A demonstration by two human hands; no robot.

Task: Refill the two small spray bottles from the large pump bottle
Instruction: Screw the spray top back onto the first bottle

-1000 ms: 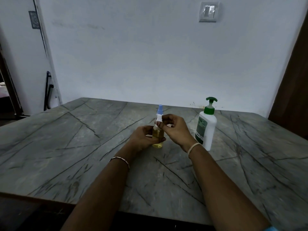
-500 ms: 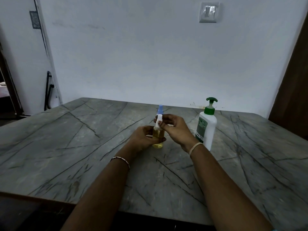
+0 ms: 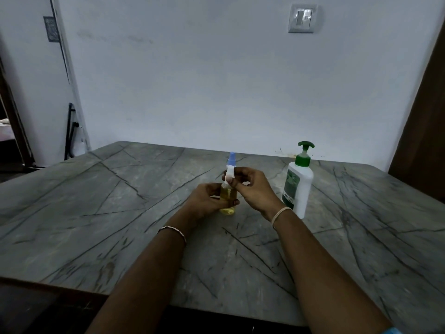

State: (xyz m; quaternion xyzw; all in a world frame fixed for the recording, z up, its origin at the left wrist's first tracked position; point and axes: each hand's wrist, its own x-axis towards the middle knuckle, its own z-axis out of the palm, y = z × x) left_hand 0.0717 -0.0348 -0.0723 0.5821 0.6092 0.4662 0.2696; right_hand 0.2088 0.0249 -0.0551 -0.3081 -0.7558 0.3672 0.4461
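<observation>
A small clear spray bottle (image 3: 228, 194) with yellowish liquid stands on the grey marble table (image 3: 101, 213) at its middle. My left hand (image 3: 207, 201) grips the bottle's body. My right hand (image 3: 252, 186) pinches its white spray top (image 3: 229, 172) between thumb and fingers. Just behind it a blue cap (image 3: 232, 158) of a second small bottle shows; the body of that bottle is hidden by my hands. The large white pump bottle (image 3: 298, 186) with a green pump stands upright to the right, close to my right wrist.
A white wall with a light switch (image 3: 302, 18) lies behind the table. A dark wooden door (image 3: 423, 141) is at the far right. A doorway and a black frame (image 3: 70, 131) are at the left. The table's front edge runs near the bottom.
My right hand's fingers have shifted slightly on the white spray top. Both bottles and my left hand stay where they were.
</observation>
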